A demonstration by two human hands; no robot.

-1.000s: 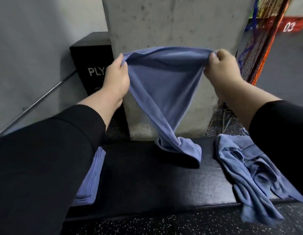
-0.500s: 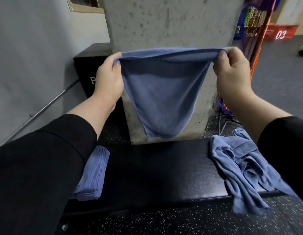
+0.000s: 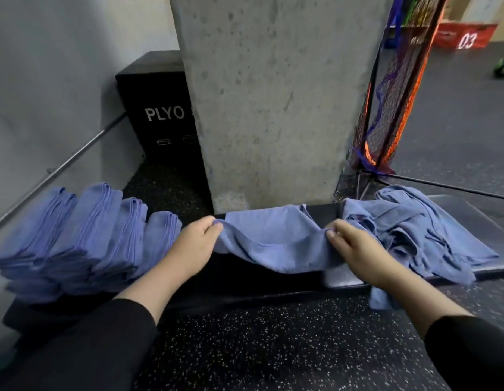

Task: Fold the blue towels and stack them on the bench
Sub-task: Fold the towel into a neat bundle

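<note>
A blue towel (image 3: 273, 238) lies spread across the middle of the black bench (image 3: 245, 280). My left hand (image 3: 194, 246) pinches its left corner and my right hand (image 3: 355, 249) pinches its right corner, both low over the bench top. Several folded blue towels (image 3: 84, 238) stand in stacks on the bench's left end. A crumpled heap of unfolded blue towels (image 3: 414, 230) covers the right end, one piece hanging over the front edge.
A concrete pillar (image 3: 273, 103) rises right behind the bench. A black box marked PLYO (image 3: 157, 114) stands at the back left beside a wall rail (image 3: 61, 165). A netted rack (image 3: 392, 94) stands at the right. Speckled floor (image 3: 273, 348) lies in front.
Both hands have brought the towel down from chest height in front of the pillar onto the bench. The view has tilted down, showing the folded stacks on the left.
</note>
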